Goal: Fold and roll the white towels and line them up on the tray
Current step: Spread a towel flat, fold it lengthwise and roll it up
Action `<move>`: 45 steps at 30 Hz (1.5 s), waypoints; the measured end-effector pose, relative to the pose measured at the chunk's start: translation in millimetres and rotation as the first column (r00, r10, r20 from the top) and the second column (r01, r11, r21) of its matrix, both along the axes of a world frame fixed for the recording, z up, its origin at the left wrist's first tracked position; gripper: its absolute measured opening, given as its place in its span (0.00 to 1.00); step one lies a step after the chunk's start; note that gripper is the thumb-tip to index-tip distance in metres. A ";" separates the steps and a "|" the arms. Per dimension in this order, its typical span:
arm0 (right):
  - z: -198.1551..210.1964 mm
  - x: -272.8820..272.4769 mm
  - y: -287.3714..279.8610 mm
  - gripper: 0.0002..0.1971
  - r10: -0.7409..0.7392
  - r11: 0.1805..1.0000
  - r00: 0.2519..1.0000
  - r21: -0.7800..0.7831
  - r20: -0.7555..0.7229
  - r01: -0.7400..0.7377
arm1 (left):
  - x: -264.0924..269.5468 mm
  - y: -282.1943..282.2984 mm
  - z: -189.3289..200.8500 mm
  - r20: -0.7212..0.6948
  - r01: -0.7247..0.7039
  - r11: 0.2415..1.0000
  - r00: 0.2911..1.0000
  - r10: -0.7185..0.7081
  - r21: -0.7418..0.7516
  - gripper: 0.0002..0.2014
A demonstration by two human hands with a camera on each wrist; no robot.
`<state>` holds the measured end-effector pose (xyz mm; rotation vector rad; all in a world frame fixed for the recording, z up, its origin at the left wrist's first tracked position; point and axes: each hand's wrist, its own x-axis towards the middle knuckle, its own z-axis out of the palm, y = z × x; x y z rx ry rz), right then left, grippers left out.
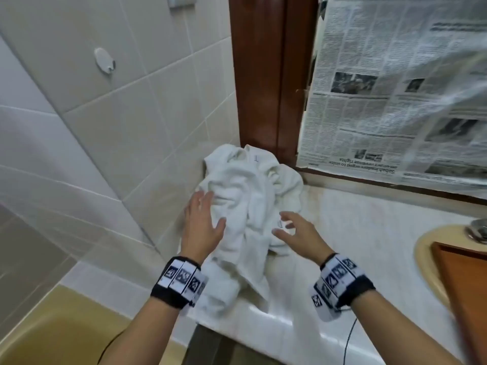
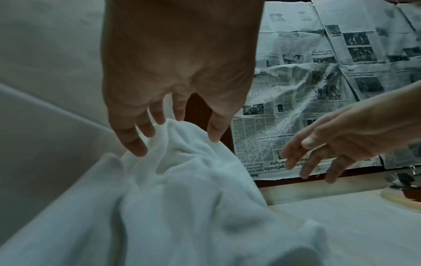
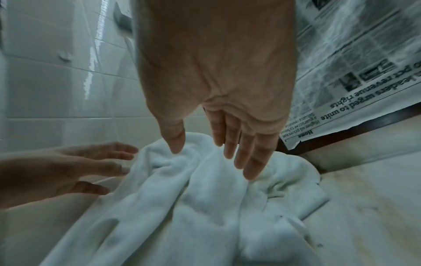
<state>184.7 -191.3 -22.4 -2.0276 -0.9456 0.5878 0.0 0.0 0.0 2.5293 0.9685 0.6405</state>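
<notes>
A crumpled heap of white towels (image 1: 247, 204) lies on the pale counter (image 1: 369, 233) in the corner by the tiled wall. My left hand (image 1: 204, 222) hovers over the heap's left side with straight, spread fingers. In the left wrist view the left hand (image 2: 173, 133) has its fingertips just at the white towels (image 2: 182, 207). My right hand (image 1: 292, 230) hovers over the heap's right side, fingers loosely spread and holding nothing. The right wrist view shows the right hand (image 3: 214, 153) just above the white towels (image 3: 205, 207). A brown wooden tray (image 1: 463, 285) sits at the right edge.
A yellow sink basin (image 1: 427, 262) with a metal tap (image 1: 478, 230) is under the tray. Newspaper (image 1: 395, 88) covers the window behind a brown wooden frame (image 1: 266, 75). A yellow bathtub (image 1: 66, 325) lies below left. A wall hook (image 1: 104, 60) is on the tiles.
</notes>
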 end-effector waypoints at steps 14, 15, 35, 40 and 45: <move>-17.1 17.6 101.7 0.10 -0.195 0.981 0.981 -0.013 0.023 0.195 | 31.3 41.2 16.1 0.196 -0.063 0.979 0.975 0.102 -0.194 0.10; -13.7 20.2 96.9 0.09 -0.205 0.978 0.978 0.030 0.028 0.204 | 27.5 40.1 18.1 0.201 -0.036 0.984 0.977 0.071 -0.172 0.08; 87.3 33.1 -136.0 0.04 -0.210 0.848 0.960 0.455 -0.184 0.273 | 16.7 -128.6 43.2 0.342 0.214 0.898 0.937 -0.077 -0.385 0.09; 85.7 25.4 -198.1 0.05 -0.223 0.841 0.959 0.463 -0.176 0.281 | 32.5 -207.5 16.8 0.238 0.304 0.812 0.949 -0.209 -0.498 0.04; 55.6 11.3 -237.8 0.05 -0.198 0.907 0.967 0.345 -0.159 0.243 | 38.3 -273.8 -18.2 0.131 0.370 0.730 0.922 -0.364 -0.574 0.14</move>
